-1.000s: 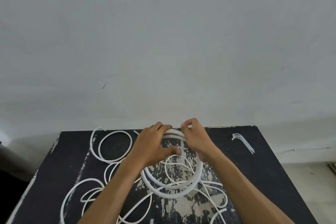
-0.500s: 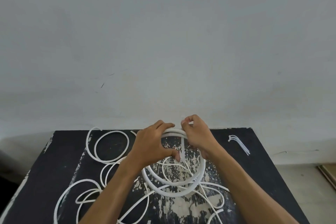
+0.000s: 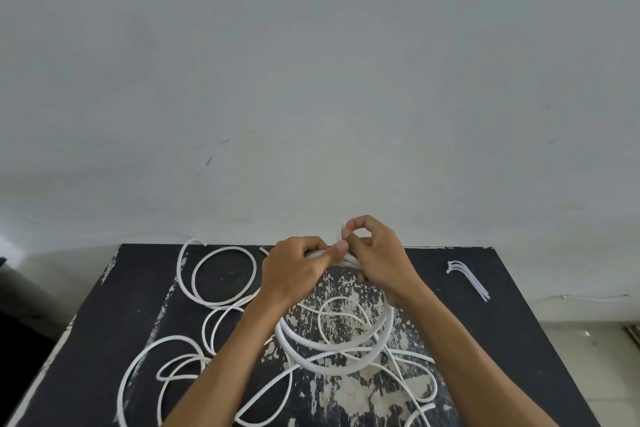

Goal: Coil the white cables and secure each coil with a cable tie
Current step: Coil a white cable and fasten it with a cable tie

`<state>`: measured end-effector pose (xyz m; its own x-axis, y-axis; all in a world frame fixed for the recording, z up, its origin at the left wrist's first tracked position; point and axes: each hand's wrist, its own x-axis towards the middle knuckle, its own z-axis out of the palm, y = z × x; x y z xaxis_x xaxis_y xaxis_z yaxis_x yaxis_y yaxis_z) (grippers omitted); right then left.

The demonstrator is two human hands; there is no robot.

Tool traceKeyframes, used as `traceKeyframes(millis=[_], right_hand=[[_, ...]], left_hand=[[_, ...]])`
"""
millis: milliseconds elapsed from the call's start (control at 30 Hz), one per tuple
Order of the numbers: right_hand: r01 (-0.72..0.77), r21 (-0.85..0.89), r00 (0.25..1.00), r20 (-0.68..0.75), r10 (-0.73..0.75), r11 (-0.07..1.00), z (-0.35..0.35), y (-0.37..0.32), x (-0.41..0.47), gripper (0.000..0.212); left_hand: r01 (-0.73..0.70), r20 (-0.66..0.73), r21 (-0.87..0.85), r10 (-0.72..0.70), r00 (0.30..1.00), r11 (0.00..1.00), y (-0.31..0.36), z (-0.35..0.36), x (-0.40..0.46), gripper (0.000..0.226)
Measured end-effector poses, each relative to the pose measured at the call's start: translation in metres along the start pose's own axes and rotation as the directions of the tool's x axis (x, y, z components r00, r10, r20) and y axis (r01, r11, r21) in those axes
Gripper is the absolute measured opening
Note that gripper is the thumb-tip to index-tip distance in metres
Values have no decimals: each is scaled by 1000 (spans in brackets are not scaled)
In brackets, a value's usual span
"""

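Right now, nearest first:
Loose cables (image 3: 207, 354): thin white loops are sprawling across the near and left parts of the counter, overlapping one another and running off the bottom edge.
Counter (image 3: 485, 340): a black top is carrying everything, its paint flaking away in a pale patch in the middle.
Coil (image 3: 332, 362): several turns of thick white cable are standing tilted, the low side resting on the worn patch and the far side lifted into both hands.
Left hand (image 3: 294, 274): its fingers are curling over the top of the coil and gripping the bunched turns, with the thumb stretching right along them.
Right hand (image 3: 377, 260): it is touching the left hand at the top of the coil; thumb and forefinger are pinching a thin white strip, the other fingers folding against the bundle.
Cable tie (image 3: 341, 232): the pinched strip is sticking up just above the bundle; whether it is looping fully round I cannot tell.
Spare ties (image 3: 469, 279): a small bunch of white ties is lying far right on the counter, well apart from the hands.
Wall (image 3: 311, 80): a plain pale wall is rising behind the far edge.
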<state>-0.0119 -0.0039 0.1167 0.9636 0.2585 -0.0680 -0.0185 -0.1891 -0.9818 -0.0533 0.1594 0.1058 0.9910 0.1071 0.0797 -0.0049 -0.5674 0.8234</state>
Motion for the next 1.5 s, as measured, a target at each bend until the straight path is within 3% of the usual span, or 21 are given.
traceKeyframes(millis=[200,733,900,1100,1200,1333,1500], right_hand=[[96,86,995,14,-97,992,-4,-6,-6,3],[88,103,996,-2,-88,991,-3,-3,-11,25],[76,60,997,4,-77,995,-3,-1,-11,27],[50,16,998,26,-50,999,-3,4,-14,26],[44,29,999,26,-45,999,-4,3,-15,27],[17,104,998,60,-24,994,-6,4,-17,16],[-20,244,999,38,11,969,-4,3,-17,38]], left_hand=[[49,188,-269,2,982,962,8,-12,6,55],[92,250,-259,-25,968,962,12,-12,8,62],[54,199,-210,-12,980,976,8,-10,6,62],[44,159,-124,-24,987,991,0,-4,3,77],[22,123,-124,-6,992,992,-2,-3,3,70],[-29,32,-213,37,999,977,-2,-3,2,43],[-78,31,-264,89,996,961,-1,-6,4,33]])
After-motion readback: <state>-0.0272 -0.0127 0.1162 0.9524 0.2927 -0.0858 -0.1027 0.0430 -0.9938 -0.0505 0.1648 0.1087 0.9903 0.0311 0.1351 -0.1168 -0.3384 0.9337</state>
